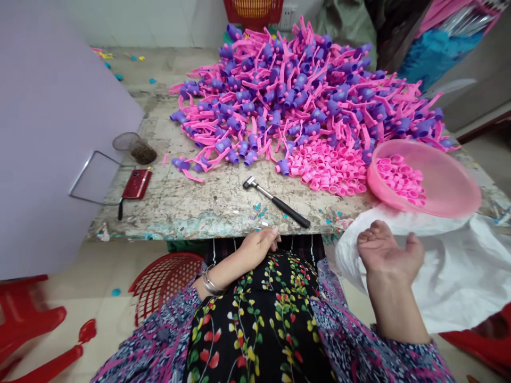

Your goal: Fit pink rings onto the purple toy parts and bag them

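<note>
My left hand (258, 249) rests at the table's front edge over my lap, back upward, fingers loosely extended and partly hidden. Nothing shows in it. Raised palm up at the right, my right hand (389, 254) has its fingers loosely bent, the thumb apart and an empty palm. Just beyond the left hand lies a hammer (275, 199) with a black handle. Past my right hand stands a pink plastic bowl (451, 181) with small pink rings (399, 178) in it. More pink rings (327, 165) lie loose left of the bowl.
Purple plastic pieces with pink arms (295, 90) form a large heap at the back. A red phone (136, 184), a metal frame (90, 170) and a small mesh strainer (141, 151) are at the left. White sacking (459, 271) hangs at the right; a red basket (163, 276) stands below.
</note>
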The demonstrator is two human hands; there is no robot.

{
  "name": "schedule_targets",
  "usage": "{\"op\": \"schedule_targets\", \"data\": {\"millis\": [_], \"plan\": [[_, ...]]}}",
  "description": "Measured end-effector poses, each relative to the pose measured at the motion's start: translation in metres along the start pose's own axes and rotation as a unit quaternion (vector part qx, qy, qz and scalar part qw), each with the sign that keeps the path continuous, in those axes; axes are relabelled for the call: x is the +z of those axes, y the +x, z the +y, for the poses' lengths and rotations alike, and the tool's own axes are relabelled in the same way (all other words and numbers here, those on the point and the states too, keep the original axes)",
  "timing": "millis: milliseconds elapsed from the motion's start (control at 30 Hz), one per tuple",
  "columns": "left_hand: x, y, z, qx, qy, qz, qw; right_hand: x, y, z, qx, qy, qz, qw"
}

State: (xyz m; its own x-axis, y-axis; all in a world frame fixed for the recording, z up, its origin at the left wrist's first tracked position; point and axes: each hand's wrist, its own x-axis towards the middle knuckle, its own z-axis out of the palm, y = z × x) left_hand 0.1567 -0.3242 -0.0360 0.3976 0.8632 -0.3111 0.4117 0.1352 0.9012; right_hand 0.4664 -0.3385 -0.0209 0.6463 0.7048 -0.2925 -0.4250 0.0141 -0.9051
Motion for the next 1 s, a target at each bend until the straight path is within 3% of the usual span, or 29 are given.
{"op": "schedule_targets", "data": {"millis": [67,133,167,200,267,300,400,433,533,600,700,800,900,1000], "plan": [[0.000,0.000,-0.001,0.002,0.005,-0.002,1.000,0.027,-0.005,0.003,0.037,-0.009,-0.019,0.999],[0.000,0.000,-0.001,0.001,0.007,-0.003,1.000,0.056,-0.011,0.014,0.004,-0.119,-0.104,0.987],[-0.001,0.000,-0.001,-0.001,0.007,-0.003,1.000,0.070,-0.012,0.021,-0.033,-0.196,-0.156,0.967],[-0.001,0.000,0.000,-0.002,0.007,-0.003,1.000,0.085,-0.012,0.028,-0.088,-0.281,-0.217,0.931],[-0.002,-0.001,0.002,-0.001,0.012,-0.005,1.000,0.113,-0.008,0.040,-0.234,-0.449,-0.315,0.803],[-0.002,-0.001,0.003,0.001,0.016,-0.005,1.000,0.127,-0.004,0.045,-0.263,-0.474,-0.325,0.775],[-0.004,-0.003,0.004,0.006,0.028,0.000,1.000,0.167,0.010,0.051,-0.312,-0.522,-0.335,0.720],[-0.004,-0.003,0.005,0.008,0.030,0.002,1.000,0.179,0.015,0.052,-0.334,-0.558,-0.326,0.686],[-0.007,-0.005,0.005,0.008,0.032,0.003,0.999,0.208,0.024,0.059,-0.392,-0.690,-0.268,0.547],[-0.009,-0.005,0.005,0.006,0.034,0.006,0.999,0.222,0.028,0.064,-0.393,-0.738,-0.240,0.494],[-0.011,-0.005,0.006,0.003,0.028,0.006,1.000,0.234,0.032,0.070,-0.363,-0.768,-0.231,0.475],[-0.011,-0.005,0.005,-0.002,0.018,0.003,1.000,0.236,0.036,0.067,-0.334,-0.770,-0.241,0.487],[-0.011,-0.004,0.003,0.000,0.013,0.004,1.000,0.228,0.037,0.058,-0.311,-0.741,-0.257,0.537],[-0.009,-0.002,0.001,0.001,0.007,0.003,1.000,0.213,0.037,0.051,-0.300,-0.679,-0.280,0.609]]}}
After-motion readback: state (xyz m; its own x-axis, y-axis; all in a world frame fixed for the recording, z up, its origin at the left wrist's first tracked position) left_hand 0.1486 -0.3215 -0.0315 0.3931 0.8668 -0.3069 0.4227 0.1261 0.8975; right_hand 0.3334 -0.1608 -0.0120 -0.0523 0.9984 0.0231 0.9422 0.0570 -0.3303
